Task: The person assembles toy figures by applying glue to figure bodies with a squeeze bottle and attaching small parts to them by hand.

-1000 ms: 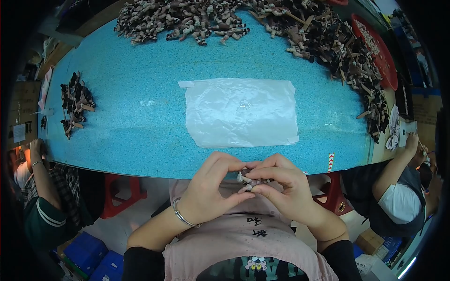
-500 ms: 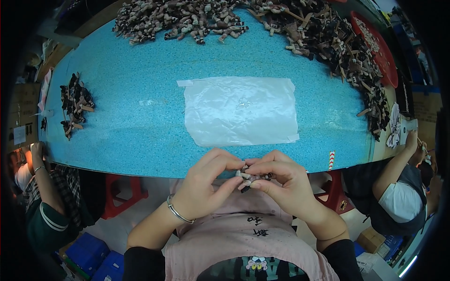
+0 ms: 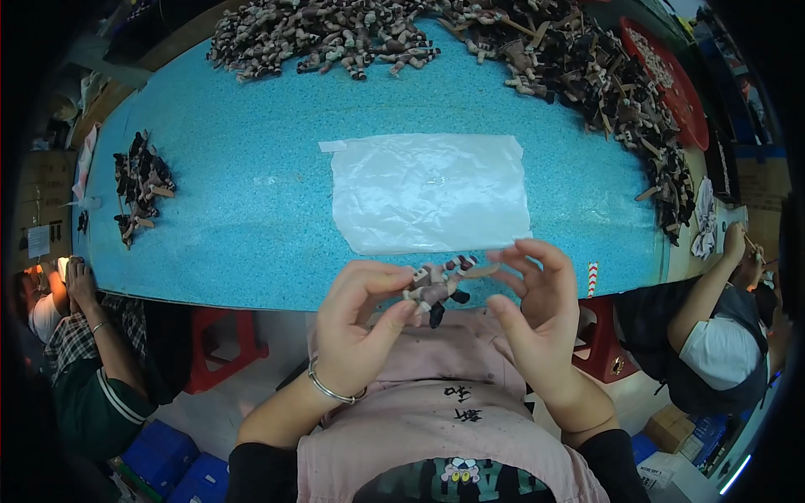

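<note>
A small toy figure (image 3: 433, 292) with pale, brown and black parts is held up between my hands, near the table's front edge. My left hand (image 3: 359, 312) pinches one end of it between thumb and fingers. To its right, my right hand (image 3: 537, 302) is spread, thumb and fingers apart, with its fingertips close to the figure's tan, blade-like piece (image 3: 481, 272). It does not grip the figure. Beyond the hands, a wrinkled white sheet (image 3: 432, 193) lies on the blue table (image 3: 260, 226).
A heap of similar figures (image 3: 319, 38) covers the far side, and a darker heap (image 3: 620, 101) runs down the right. A smaller pile (image 3: 141, 186) lies at left. At far right stands a red tray (image 3: 683, 105) of small pale pieces. Co-workers sit on both sides.
My right hand has let go of the figure and opened to the right. The left hand has turned the figure, which now shows more fully and sits slightly higher.
</note>
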Tool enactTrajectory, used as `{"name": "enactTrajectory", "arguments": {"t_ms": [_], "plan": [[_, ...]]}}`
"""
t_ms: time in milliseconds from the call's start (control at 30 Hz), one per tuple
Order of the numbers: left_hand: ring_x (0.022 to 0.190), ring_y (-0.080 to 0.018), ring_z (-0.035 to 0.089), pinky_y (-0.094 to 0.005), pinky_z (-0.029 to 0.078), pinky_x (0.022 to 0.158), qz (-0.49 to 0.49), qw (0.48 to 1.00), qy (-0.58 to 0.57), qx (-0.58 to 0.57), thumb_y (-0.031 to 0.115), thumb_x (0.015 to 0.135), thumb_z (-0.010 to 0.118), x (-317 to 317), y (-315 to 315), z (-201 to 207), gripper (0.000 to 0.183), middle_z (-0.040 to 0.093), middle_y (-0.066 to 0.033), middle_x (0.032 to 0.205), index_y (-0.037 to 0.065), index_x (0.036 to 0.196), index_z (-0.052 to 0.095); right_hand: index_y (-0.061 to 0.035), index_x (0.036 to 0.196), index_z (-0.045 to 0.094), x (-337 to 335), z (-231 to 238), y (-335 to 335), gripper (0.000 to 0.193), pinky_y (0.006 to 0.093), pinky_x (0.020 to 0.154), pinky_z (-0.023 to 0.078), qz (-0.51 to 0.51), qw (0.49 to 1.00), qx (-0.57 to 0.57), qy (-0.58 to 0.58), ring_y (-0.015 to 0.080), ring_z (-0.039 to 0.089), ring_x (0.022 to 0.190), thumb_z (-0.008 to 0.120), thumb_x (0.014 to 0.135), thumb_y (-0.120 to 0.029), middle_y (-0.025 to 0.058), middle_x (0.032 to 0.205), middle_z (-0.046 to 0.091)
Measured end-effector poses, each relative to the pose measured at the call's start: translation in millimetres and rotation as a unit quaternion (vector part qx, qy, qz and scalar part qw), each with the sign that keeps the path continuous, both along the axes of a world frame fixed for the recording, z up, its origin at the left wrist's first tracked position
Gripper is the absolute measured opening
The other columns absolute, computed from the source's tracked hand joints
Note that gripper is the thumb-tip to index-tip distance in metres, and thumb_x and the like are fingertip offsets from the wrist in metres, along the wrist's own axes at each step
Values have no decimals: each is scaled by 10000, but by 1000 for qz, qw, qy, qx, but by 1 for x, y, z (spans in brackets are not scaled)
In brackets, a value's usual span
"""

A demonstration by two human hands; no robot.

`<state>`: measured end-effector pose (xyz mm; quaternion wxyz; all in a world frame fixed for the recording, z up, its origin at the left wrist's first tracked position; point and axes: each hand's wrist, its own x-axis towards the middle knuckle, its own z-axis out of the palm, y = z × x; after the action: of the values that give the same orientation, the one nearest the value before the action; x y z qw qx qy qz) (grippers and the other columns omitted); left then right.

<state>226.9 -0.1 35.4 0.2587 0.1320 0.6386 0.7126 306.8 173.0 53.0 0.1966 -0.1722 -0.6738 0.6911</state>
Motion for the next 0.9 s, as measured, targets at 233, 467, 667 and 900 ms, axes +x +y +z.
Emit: {"name": "enactTrajectory", "arguments": {"t_ms": [233,467,667,900], "plan": [[934,-197,599,-313,495,817,-34,977,203,-46,-3,812,668,2,-8,0,239,537,-136,1101,-25,1039,597,-4,1004,527,7,3,3,181,255,707,485,218,918,-295,-148,130,595,781,478,983,-177,57,848,573],[955,-166,569,-296,475,829,-92,995,-5,25,76,871,631,-9,-3,2,215,515,-114,1169,2,1064,571,-11,812,580,8,-3,7,251,261,663,439,265,938,-189,-120,125,535,715,495,972,-185,45,799,570],[1011,-129,525,-281,461,866,-211,947,-204,133,17,897,582,-18,3,7,163,507,-104,1168,-6,1045,518,-13,786,575,5,-1,8,237,291,633,401,293,950,-57,-90,159,504,700,527,945,-182,69,742,527],[1009,-139,526,-274,484,807,-208,958,-154,126,-2,897,572,-10,1,-2,143,495,-124,1204,1,1027,513,-3,754,534,-1,0,7,215,329,621,396,294,953,52,-57,255,496,677,546,909,-152,110,726,503]]}}
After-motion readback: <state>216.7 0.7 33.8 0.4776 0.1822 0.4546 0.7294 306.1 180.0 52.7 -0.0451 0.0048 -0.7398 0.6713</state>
